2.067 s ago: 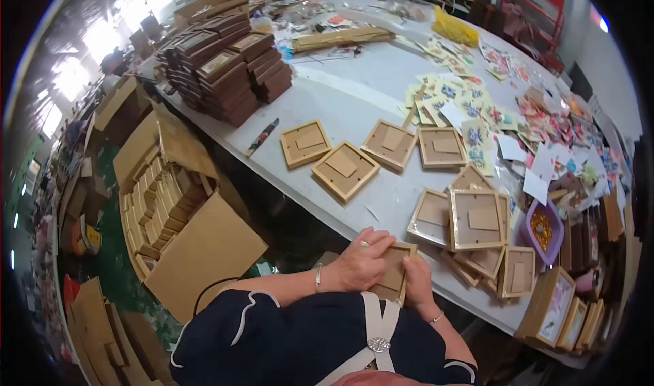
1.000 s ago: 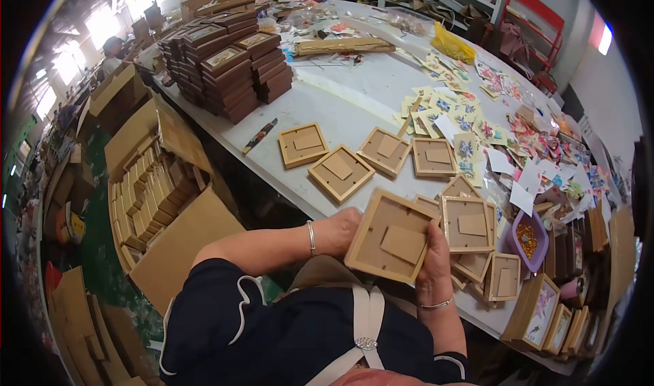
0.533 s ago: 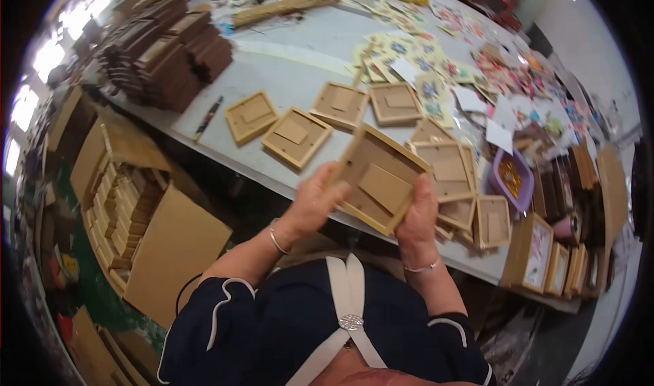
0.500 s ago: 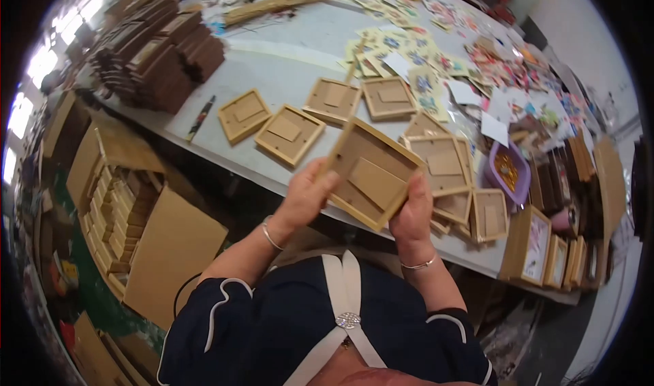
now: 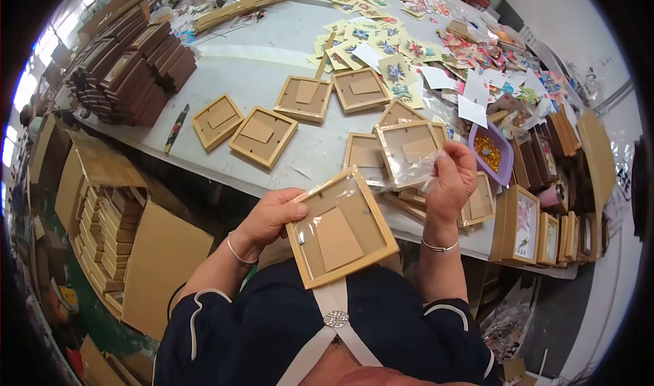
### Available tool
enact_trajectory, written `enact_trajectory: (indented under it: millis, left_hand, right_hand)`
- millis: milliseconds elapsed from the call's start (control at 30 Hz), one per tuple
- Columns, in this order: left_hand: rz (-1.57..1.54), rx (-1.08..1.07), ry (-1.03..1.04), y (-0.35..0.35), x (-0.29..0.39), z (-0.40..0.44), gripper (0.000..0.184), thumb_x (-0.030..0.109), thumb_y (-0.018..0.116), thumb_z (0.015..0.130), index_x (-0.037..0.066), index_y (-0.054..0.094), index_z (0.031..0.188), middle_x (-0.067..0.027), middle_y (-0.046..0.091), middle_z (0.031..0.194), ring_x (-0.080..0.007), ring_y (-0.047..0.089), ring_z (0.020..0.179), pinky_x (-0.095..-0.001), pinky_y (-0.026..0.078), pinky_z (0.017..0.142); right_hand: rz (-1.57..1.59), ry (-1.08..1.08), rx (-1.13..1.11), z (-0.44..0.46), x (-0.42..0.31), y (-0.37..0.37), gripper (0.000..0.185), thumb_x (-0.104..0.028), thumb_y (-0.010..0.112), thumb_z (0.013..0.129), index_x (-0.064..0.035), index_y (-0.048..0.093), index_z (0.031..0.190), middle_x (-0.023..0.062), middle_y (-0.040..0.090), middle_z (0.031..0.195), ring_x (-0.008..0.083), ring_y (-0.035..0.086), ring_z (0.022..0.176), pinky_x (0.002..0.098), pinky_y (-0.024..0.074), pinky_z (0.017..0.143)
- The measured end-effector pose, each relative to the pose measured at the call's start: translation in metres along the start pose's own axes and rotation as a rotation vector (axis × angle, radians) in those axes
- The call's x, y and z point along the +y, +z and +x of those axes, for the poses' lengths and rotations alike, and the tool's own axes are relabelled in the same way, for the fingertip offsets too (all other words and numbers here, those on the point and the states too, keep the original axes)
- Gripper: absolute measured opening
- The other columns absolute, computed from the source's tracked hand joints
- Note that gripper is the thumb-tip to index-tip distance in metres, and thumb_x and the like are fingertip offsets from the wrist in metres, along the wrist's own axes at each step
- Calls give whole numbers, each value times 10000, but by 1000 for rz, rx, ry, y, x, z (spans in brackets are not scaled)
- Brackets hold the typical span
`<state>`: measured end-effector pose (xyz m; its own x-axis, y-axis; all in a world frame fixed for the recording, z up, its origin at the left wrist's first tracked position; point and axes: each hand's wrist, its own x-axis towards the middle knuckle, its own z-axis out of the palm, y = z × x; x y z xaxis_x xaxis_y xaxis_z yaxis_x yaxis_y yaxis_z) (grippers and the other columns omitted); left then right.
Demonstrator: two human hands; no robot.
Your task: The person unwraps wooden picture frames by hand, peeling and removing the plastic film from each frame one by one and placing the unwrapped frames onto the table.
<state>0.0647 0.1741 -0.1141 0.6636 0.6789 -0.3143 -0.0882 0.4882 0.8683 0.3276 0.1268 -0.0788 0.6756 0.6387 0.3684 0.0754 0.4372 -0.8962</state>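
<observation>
My left hand (image 5: 274, 216) grips the left edge of a light wooden picture frame (image 5: 338, 239), thumb on top. The frame is tilted in front of my chest, its brown backing and stand flap facing up, with shiny clear plastic over it. My right hand (image 5: 453, 182) is apart from that frame, its fingers pinched on clear plastic film (image 5: 426, 168). The film lies against a wrapped frame (image 5: 407, 151) on a pile at the table's right front. I cannot tell whether the film belongs to that frame.
More backed frames (image 5: 263, 136) lie across the table, beside a utility knife (image 5: 177, 129). Dark frames (image 5: 122, 73) are stacked at left, above a carton (image 5: 160, 263) of frames. Printed cards (image 5: 398, 69), a purple basket (image 5: 503, 175) and upright frames (image 5: 521, 226) stand or lie at right.
The held frame has come down toward my chest and turned. My right hand has let go of it and moved right and up to the pile, where it pinches clear film.
</observation>
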Motion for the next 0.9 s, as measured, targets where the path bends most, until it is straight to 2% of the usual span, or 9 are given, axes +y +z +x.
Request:
enact_trajectory:
  millis: [133, 300, 367, 433, 633, 700, 767, 800, 900]
  left_hand:
    - [137, -150, -12, 9, 12, 3, 248, 131, 609, 792, -34, 592, 976, -28, 565, 715, -76, 461, 582, -164, 360, 529]
    - [242, -385, 24, 34, 29, 18, 256, 118, 655, 751, -40, 606, 946, -13, 566, 739, -87, 462, 627, -178, 392, 603]
    - [258, -437, 23, 38, 28, 18, 244, 119, 668, 741, -33, 610, 923, 6, 550, 736, -81, 437, 625, -183, 386, 607]
    - [277, -431, 15, 40, 24, 16, 197, 126, 658, 755, -27, 597, 864, 20, 526, 720, -74, 411, 624, -186, 379, 597]
    - [512, -478, 219, 29, 8, 13, 192, 152, 631, 789, -24, 563, 827, 22, 503, 697, -76, 409, 625, -192, 379, 585]
    - [254, -491, 165, 32, 8, 12, 193, 158, 625, 791, -16, 568, 852, 26, 494, 698, -70, 400, 617, -182, 363, 562]
    - [139, -449, 40, 26, 9, 12, 193, 169, 610, 802, -4, 579, 883, 26, 509, 709, -58, 410, 612, -168, 353, 552]
    - [137, -440, 54, 22, 8, 13, 193, 169, 610, 802, -4, 579, 883, 26, 509, 709, -58, 410, 612, -168, 353, 552]
    - [-27, -366, 58, 3, -2, 22, 211, 174, 599, 808, 1, 590, 929, 16, 535, 709, -48, 432, 602, -155, 347, 543]
  right_hand:
    - [-114, -105, -95, 29, -8, 40, 214, 45, 482, 749, -25, 599, 914, 13, 559, 723, 74, 428, 609, 181, 351, 549]
    - [270, 79, -210, 42, 8, 83, 159, 37, 512, 740, -16, 614, 850, 6, 570, 711, 57, 429, 591, 170, 347, 532]
    - [207, 215, -419, 32, 29, 93, 154, 37, 524, 740, -29, 605, 853, 34, 555, 643, 77, 459, 505, 186, 375, 459]
    - [18, 362, -542, 29, 45, 92, 131, 7, 545, 718, -22, 615, 825, 27, 561, 654, 84, 466, 542, 191, 382, 496]
    - [-385, 200, -613, 36, 77, 90, 153, -35, 543, 686, -11, 620, 816, 1, 555, 673, 88, 462, 620, 199, 377, 561]
    - [-415, 287, -707, 41, 75, 88, 162, -45, 552, 722, -21, 619, 867, 15, 583, 731, 100, 508, 651, 204, 409, 581]
    - [103, 682, -722, 39, 55, 84, 171, -62, 567, 768, -24, 607, 930, 54, 622, 842, 140, 574, 701, 229, 455, 613]
    - [116, 606, -750, 40, 53, 81, 239, -158, 529, 838, -23, 562, 1032, 112, 616, 996, 192, 601, 827, 280, 478, 698]
    - [400, 507, -613, 14, 36, 75, 331, -225, 476, 861, -10, 513, 1111, 150, 591, 1046, 221, 570, 899, 297, 450, 772]
